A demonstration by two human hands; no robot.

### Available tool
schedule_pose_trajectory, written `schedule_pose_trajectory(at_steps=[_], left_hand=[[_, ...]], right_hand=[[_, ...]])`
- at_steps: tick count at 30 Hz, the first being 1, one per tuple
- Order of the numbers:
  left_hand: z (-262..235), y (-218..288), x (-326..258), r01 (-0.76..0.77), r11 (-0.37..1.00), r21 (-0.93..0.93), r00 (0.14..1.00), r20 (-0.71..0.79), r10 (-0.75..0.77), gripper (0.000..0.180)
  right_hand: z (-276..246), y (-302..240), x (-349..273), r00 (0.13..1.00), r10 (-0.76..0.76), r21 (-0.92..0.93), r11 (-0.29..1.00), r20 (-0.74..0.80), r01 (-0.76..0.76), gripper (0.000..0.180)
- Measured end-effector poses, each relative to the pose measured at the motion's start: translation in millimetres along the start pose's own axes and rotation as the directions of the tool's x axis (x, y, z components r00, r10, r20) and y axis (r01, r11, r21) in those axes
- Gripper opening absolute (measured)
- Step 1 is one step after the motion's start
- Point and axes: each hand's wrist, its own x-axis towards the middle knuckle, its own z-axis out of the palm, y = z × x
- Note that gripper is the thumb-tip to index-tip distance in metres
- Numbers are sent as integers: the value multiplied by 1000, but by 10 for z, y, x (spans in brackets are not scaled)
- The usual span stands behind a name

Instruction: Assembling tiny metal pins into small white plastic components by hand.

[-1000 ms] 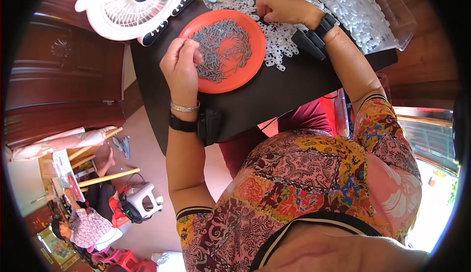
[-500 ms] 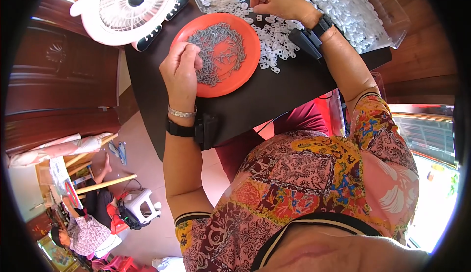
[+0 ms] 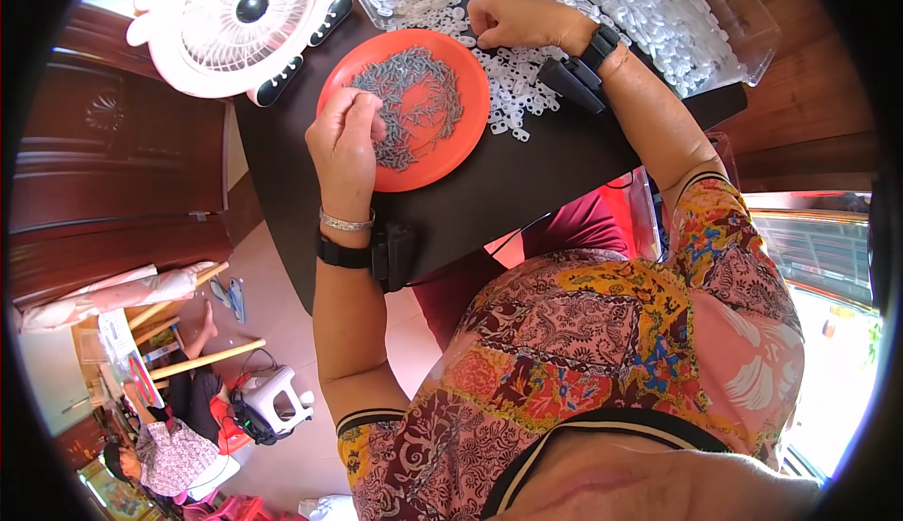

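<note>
Grey screw-like pieces are spread in a loose ring on an orange-red plate, which is set on a black tabletop. The plate's left edge is overlapped by the left hand — its fingers are curled in toward the thumb, but whether anything is pinched in that grip cannot be told. The right hand is held over flat white tabs scattered just beside the plate; its fingers are bent too, and what lies within its grip is hidden. More tabs are heaped in a clear plastic tray on the far right. Black devices are strapped to both wrists — a bracelet is also worn on the left. A white fan is placed near the plate, beyond its left side.
</note>
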Motion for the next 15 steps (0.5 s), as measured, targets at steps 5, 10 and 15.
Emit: schedule_pose_trajectory(at_steps=[5,10,15], left_hand=[[29,11,-5,26,999,22,1000,-5,-26,15],[89,-11,-31,32,999,-3,995,99,-32,15],[116,-85,1,61,997,-54,991,126,-54,14]], right_hand=[[-37,-267,-5,996,-11,536,842,-89,57,16],[91,-768,38,997,-78,806,589,-15,59,15],[284,-1030,-11,989,-111,813,565,-96,143,12]])
